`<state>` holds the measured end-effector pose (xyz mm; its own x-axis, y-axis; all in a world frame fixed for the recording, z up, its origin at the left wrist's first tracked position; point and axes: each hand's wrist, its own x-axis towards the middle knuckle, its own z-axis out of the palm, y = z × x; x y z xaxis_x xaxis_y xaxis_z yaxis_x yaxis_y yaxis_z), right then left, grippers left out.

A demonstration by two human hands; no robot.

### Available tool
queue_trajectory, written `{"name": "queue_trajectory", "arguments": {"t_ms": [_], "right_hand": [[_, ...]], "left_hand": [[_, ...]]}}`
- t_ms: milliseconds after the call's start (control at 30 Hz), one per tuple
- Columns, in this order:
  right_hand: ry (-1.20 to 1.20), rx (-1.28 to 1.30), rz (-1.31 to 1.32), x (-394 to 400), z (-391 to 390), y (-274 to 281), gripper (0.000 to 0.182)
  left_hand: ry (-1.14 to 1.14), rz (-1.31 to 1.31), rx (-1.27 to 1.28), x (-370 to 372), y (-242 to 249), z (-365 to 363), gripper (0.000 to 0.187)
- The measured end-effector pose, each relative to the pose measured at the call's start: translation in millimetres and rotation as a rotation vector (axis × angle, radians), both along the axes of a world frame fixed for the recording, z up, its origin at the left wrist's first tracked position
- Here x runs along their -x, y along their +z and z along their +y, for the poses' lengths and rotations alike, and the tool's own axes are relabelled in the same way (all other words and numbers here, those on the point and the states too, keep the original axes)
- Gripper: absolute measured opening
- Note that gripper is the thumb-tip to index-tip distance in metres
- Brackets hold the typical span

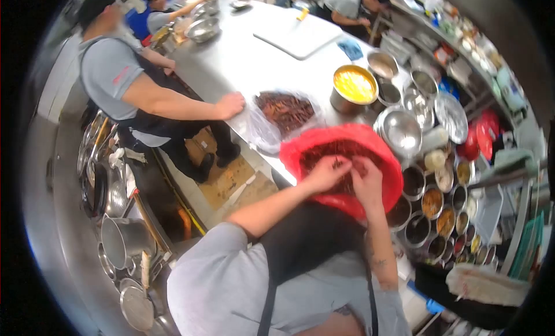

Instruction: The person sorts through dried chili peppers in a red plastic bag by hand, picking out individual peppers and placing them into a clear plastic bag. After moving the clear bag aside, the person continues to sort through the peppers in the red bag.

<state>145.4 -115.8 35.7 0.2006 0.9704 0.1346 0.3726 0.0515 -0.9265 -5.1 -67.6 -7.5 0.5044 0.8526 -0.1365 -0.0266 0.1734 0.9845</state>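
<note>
Both my hands are close together over a red plastic bag (388, 157) with its mouth spread wide, holding dark reddish-brown pieces. My left hand (327, 174) is pinched closed, with a small dark bit, apparently a dried chilli piece (337, 164), at its fingertips. My right hand (368, 184) is pinched closed beside it, its fingertips almost touching the left ones; what they hold is hidden. Just beyond, a clear plastic bag (263, 133) stands open, full of long dark dried chillies (284, 111).
A steel pot of yellow liquid (347, 103) stands on the steel table (231, 52), near a white cutting board (298, 35). Metal bowls (403, 131) and several filled containers (432, 202) crowd the right. A co-worker's hand (230, 106) rests at the table's left edge; other people stand farther back.
</note>
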Motion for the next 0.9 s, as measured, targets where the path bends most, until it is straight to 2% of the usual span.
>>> {"name": "queue_trajectory", "arguments": {"t_ms": [33,67,100,167,200,300,367,500,567,600,633,700,800,900], "right_hand": [[0.016,-0.004,-0.031,-4,1,-6,0.020],[0.013,0.048,0.033,-5,-1,-6,0.019],[0.012,0.084,0.096,-5,-1,-3,0.017],[0.026,0.102,0.143,-8,-5,-3,0.013],[0.023,0.103,0.275,-10,-4,-20,0.012],[0.027,0.147,0.423,-13,-4,-34,0.012],[0.026,0.139,0.391,-13,-7,-32,0.012],[0.072,0.171,0.332,-14,-13,-11,0.012],[0.067,0.121,0.132,-13,-13,-3,0.011],[0.059,0.145,0.227,-10,-12,1,0.011],[0.044,0.176,0.197,-10,-13,7,0.011],[0.082,0.183,0.164,-16,-11,8,0.010],[0.208,0.314,0.583,-27,-17,17,0.009],[0.156,0.278,0.955,-25,-19,17,0.008]], "left_hand": [[0.030,0.019,0.061,0,-2,-1,0.020],[-0.016,-0.047,0.181,3,6,0,0.020],[-0.027,-0.114,0.198,4,1,2,0.020],[-0.097,-0.006,0.119,10,10,3,0.022],[-0.105,0.054,0.045,8,14,1,0.022],[-0.106,0.211,-0.184,10,21,-2,0.023],[-0.095,0.281,-0.330,9,22,-2,0.023],[-0.145,0.357,-0.343,12,32,-7,0.019],[-0.185,0.427,-0.428,11,36,-2,0.017],[-0.159,0.342,-0.523,10,48,-5,0.014],[-0.186,0.359,-0.556,11,51,-4,0.013],[-0.170,0.319,-0.798,13,49,0,0.013],[-0.221,0.367,-0.898,22,65,6,0.015],[-0.188,0.225,-0.670,40,117,12,0.015]]}}
